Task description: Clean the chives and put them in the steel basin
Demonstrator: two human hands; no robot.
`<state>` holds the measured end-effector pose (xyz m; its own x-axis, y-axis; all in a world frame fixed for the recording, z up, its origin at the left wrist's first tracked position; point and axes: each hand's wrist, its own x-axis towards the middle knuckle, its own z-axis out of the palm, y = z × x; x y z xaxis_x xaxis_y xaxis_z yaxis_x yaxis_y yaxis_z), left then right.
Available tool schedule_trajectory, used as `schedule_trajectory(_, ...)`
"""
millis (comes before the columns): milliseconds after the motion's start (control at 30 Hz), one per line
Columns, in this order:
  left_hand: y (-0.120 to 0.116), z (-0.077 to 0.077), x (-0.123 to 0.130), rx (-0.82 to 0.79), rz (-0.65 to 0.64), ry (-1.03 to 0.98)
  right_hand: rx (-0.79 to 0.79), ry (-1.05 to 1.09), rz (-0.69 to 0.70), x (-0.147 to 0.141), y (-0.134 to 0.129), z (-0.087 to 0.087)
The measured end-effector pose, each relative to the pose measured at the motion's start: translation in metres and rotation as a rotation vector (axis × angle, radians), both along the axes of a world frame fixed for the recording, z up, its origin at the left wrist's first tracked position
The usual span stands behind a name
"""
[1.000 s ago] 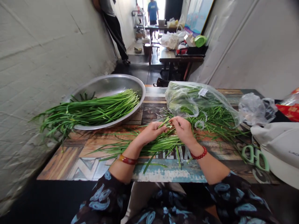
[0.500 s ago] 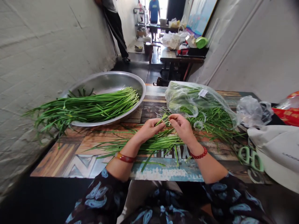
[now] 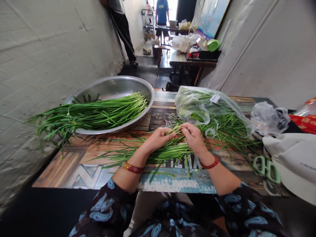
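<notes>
My left hand (image 3: 160,137) is closed around a few garlic chives (image 3: 175,128), whose pale ends poke out past the fingers. Thumb and fingertips of my right hand (image 3: 192,135) pinch those same ends, close to the left fingertips. Beneath both hands, a loose pile of chives (image 3: 163,154) lies across the patterned table (image 3: 111,177). A large bunch of chives (image 3: 106,112) rests in a wide metal basin (image 3: 118,84) at the left, its leafy tips hanging over the rim. Beyond my right hand, more chives (image 3: 227,123) spill from a clear plastic bag (image 3: 197,98).
Green-handled scissors (image 3: 266,168) and a white cap (image 3: 293,161) are at the right edge, near a crumpled plastic bag (image 3: 265,117). A wall borders the left side. Behind stands another table (image 3: 182,59) with bags; two people stand farther back.
My hands have shifted slightly downward, still together at the chive ends. The person in the blue shirt at the back has moved a little. The basin and bag are unchanged.
</notes>
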<state>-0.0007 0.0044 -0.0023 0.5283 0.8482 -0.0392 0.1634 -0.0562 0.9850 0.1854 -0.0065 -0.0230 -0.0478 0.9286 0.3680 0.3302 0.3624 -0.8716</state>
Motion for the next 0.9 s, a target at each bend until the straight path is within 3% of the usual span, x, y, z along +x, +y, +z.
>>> schedule_trajectory(167,0.001,-0.005,-0.001,0.038,0.008,0.025,0.02,-0.003,-0.046,0.003,0.003,-0.001)
schedule_trajectory(400,0.008,-0.013,-0.002,0.26,0.087,0.152,0.353,-0.375,-0.071,0.008,0.005,-0.002)
schedule_trajectory(500,0.009,-0.016,-0.002,0.369,0.101,0.234,0.348,-0.395,-0.111,0.008,0.006,-0.005)
schedule_trajectory(633,0.009,-0.019,-0.001,0.429,0.101,0.277,0.26,-0.257,-0.099,0.003,0.005,-0.006)
schedule_trajectory(767,0.006,-0.016,0.0,0.374,0.093,0.233,0.201,-0.178,-0.078,-0.001,0.004,-0.006)
schedule_trajectory(900,0.001,-0.007,-0.001,0.193,0.043,0.131,0.164,-0.126,-0.078,-0.003,0.004,-0.006)
